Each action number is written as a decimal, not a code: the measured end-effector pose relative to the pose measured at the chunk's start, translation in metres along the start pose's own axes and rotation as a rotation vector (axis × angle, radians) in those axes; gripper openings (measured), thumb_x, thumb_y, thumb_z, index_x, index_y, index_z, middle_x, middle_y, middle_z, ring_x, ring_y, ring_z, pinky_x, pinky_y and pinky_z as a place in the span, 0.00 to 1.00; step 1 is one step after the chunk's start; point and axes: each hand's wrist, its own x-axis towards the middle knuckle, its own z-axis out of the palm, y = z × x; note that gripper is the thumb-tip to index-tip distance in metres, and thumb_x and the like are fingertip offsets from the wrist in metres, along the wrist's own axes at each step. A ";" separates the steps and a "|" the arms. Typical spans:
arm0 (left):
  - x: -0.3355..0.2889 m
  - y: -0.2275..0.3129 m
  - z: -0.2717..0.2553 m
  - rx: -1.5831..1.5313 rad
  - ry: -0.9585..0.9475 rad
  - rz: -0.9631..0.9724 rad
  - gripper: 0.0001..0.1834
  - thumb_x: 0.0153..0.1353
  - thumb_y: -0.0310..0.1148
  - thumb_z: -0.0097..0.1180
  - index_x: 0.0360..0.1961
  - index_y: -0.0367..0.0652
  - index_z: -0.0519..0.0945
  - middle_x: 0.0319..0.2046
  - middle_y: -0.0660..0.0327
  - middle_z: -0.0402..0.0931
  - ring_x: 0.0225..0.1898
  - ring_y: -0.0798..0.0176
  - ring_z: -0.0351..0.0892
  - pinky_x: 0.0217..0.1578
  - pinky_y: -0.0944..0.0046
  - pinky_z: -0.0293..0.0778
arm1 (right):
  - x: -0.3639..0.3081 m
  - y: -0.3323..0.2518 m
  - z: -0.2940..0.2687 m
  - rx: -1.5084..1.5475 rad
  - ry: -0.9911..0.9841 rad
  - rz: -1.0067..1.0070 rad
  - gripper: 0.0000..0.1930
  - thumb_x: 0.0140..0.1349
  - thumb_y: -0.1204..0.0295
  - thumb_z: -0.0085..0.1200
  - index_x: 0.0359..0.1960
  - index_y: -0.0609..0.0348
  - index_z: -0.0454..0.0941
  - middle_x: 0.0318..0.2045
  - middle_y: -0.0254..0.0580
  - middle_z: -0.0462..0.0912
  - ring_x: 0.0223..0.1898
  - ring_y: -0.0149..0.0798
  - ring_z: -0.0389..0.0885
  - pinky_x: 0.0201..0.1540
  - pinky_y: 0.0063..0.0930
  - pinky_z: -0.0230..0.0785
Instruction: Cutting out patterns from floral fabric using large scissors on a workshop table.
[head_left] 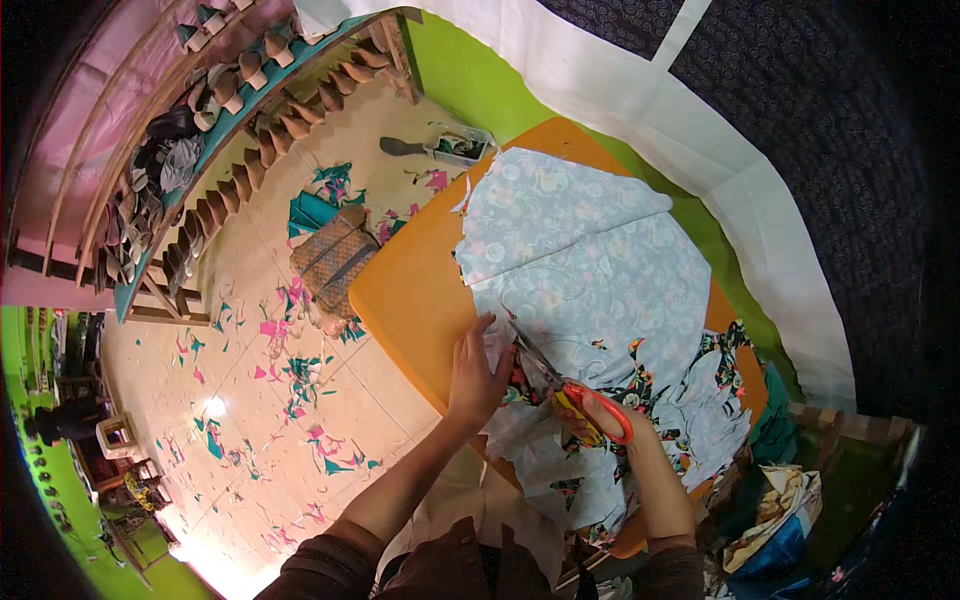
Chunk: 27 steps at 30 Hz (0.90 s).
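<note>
A large piece of fabric point(590, 235), pale blue-grey on its upturned side with a faint floral print, lies over an orange table point(400, 325). My right hand point(600, 415) is closed round the red and yellow handles of a pair of scissors point(540, 358). The blades are parted and point up and left, at the fabric's near left edge. Just left of the blades, my left hand point(476, 375) grips that edge between thumb and fingers. Below the scissors, the fabric falls in folds and shows its dark, bright-flowered side in places.
Teal and pink scraps point(300, 375) litter the tiled floor on the left, beside a brown patterned bag point(335, 255). A shoe rack point(225, 150) stands at the upper left. A clear plastic box point(460, 145) sits beyond the table. Bundled cloth point(780, 515) lies at the lower right.
</note>
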 end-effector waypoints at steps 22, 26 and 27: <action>-0.014 -0.009 -0.007 -0.176 -0.014 -0.161 0.07 0.49 0.30 0.51 0.27 0.37 0.74 0.20 0.56 0.70 0.23 0.58 0.70 0.25 0.63 0.66 | 0.014 -0.014 0.022 -0.476 0.172 -0.060 0.35 0.51 0.38 0.29 0.40 0.61 0.61 0.23 0.32 0.62 0.26 0.27 0.60 0.28 0.19 0.57; -0.016 -0.014 -0.008 -0.124 -0.033 -0.166 0.07 0.49 0.30 0.51 0.27 0.38 0.74 0.19 0.56 0.70 0.22 0.57 0.69 0.24 0.62 0.65 | 0.019 -0.009 0.009 -0.414 0.083 -0.020 0.35 0.46 0.34 0.30 0.31 0.59 0.62 0.19 0.29 0.59 0.20 0.24 0.58 0.20 0.18 0.55; -0.017 -0.014 -0.008 -0.115 -0.043 -0.176 0.07 0.49 0.30 0.51 0.27 0.38 0.74 0.19 0.56 0.70 0.22 0.57 0.68 0.24 0.62 0.65 | 0.019 -0.009 0.009 -0.413 0.084 -0.017 0.35 0.46 0.34 0.30 0.31 0.59 0.62 0.19 0.29 0.59 0.20 0.24 0.58 0.20 0.18 0.55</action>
